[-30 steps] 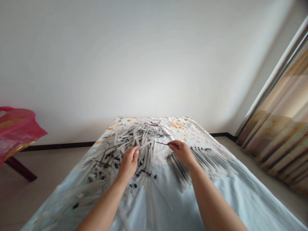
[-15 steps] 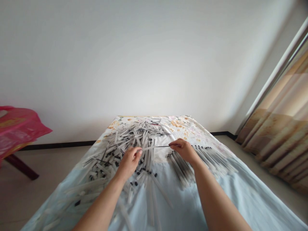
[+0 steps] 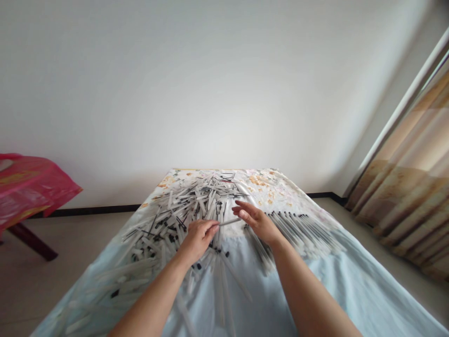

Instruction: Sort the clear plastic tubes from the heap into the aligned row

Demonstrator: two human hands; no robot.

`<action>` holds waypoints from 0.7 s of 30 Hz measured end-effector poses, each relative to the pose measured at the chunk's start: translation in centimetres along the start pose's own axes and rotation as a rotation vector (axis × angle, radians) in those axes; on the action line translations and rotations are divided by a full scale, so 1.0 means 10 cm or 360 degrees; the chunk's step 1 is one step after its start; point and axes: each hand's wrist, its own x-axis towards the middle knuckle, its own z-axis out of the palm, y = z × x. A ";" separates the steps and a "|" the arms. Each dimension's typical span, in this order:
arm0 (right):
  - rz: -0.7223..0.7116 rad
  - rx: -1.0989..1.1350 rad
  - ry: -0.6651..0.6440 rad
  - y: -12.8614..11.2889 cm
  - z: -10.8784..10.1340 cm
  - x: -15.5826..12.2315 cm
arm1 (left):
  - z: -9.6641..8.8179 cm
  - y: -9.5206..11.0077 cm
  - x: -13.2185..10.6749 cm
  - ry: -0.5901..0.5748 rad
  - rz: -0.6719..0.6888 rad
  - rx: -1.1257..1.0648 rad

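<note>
My left hand (image 3: 200, 238) is closed on one end of a slim translucent tube (image 3: 229, 221) that looks greyish inside. The tube points right, toward my right hand (image 3: 256, 222). That hand has its fingers stretched and apart, close to the tube's far end; I cannot tell whether they touch. Under and beyond my left hand spreads a loose pile of translucent tubes (image 3: 206, 192), mixed with thin black rods and small black caps. Beside my right hand lie dark-filled, black-tipped tubes (image 3: 303, 234) in neat slanting rows, partly hidden by my right forearm.
A table with a flowered and pale blue cloth (image 3: 354, 276) carries everything. More loose tubes (image 3: 126, 271) lie at the near left. A pink plastic bag (image 3: 38, 185) rests on a stand at the left. A wall stands behind, a curtain (image 3: 414, 201) at the right.
The black rod that stuck out of the tube toward my right hand no longer shows outside it. My right hand has moved left and down, its fingers now spread. My left hand has shifted slightly right.
</note>
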 end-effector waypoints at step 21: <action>0.0164 -0.1256 -0.0691 0.28 0.30 -0.07 | -0.01 -0.04 0.00 0.0060 -0.0242 -0.0192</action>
